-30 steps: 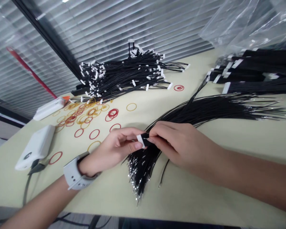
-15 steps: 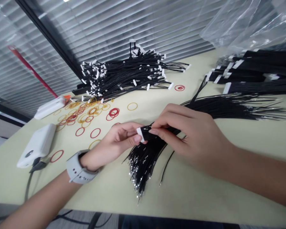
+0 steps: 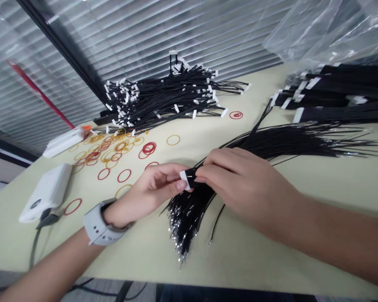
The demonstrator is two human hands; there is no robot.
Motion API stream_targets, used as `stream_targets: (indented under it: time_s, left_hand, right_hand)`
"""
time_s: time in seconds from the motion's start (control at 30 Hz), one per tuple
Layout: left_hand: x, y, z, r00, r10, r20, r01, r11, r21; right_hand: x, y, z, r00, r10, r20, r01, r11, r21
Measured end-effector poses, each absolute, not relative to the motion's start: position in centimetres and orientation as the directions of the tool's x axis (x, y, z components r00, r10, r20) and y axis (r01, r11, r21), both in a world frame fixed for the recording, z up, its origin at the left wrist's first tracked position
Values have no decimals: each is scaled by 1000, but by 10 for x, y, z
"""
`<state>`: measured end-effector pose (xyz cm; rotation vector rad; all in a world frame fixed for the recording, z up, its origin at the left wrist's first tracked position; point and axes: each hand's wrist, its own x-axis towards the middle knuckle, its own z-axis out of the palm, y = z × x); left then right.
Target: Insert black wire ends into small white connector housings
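Between the thumb and fingers of my left hand point(image 3: 157, 186) is a small white connector point(image 3: 185, 179) with black wires coming out of its right side. My right hand point(image 3: 236, 180) pinches at those wires just beside the connector; its fingertips are closed, and exactly what lies between them is partly hidden. Under both hands a thick bundle of black wires point(image 3: 189, 209) lies on the table, its near ends tipped with shiny metal terminals. One loose black wire point(image 3: 214, 224) curves out below my right hand. The bundle's other end point(image 3: 286, 140) fans out to the right.
Finished-looking black cables with white connectors point(image 3: 166, 96) are piled at the back. Red and yellow rubber bands point(image 3: 113, 151) lie scattered at the left, near a white power bank point(image 3: 47, 193) with a plugged cable. More cables point(image 3: 337, 90) and clear plastic point(image 3: 327, 33) are at the back right.
My right hand has shifted slightly left and down, its fingers now closer together beside the connector. My left hand keeps its hold. The whole view has moved a little.
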<state>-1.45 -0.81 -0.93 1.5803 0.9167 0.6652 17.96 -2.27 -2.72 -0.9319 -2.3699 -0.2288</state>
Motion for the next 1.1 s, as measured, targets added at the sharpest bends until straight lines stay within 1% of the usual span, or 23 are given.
stream_targets:
  time_s: [0.13,0.33,0.47,0.57,0.63,0.77,0.87,0.97,1.03,1.1]
  left_hand:
    - [-15,-9,-9,531,845,-66,213,-58,975]
    - [-13,-9,-10,540,839,-63,220,-68,973]
    - [-13,-10,-9,551,832,-69,256,-90,962]
    - [-14,-11,-9,565,821,-75,296,-117,948]
    - [-14,-12,-10,582,810,-66,299,-138,944]
    - [-12,-14,-9,607,793,-39,283,-170,944]
    - [-10,-15,-8,591,805,-44,300,-169,939]
    - [-10,-13,-8,559,829,-7,275,-177,945]
    - [-11,-11,-9,529,848,13,262,-178,948]
    - [-11,-9,-10,484,875,7,262,-152,953]
  right_hand:
    - [180,-26,-23,-601,553,577,671,741,-11]
    - [180,-28,-22,-624,561,544,668,744,-1]
    - [179,-23,-28,-619,578,532,647,759,-71]
    - [178,-21,-31,-588,553,589,595,790,-147]
    - [179,-22,-30,-583,531,616,563,810,-165]
    - [182,-25,-26,-644,479,596,507,851,-137]
    - [183,-22,-20,-683,459,568,485,867,-117]
    - [189,-16,-10,-669,452,590,492,864,-104]
    - [194,-14,-7,-665,480,572,473,863,-176]
    - [198,-14,-9,-724,518,456,420,855,-305]
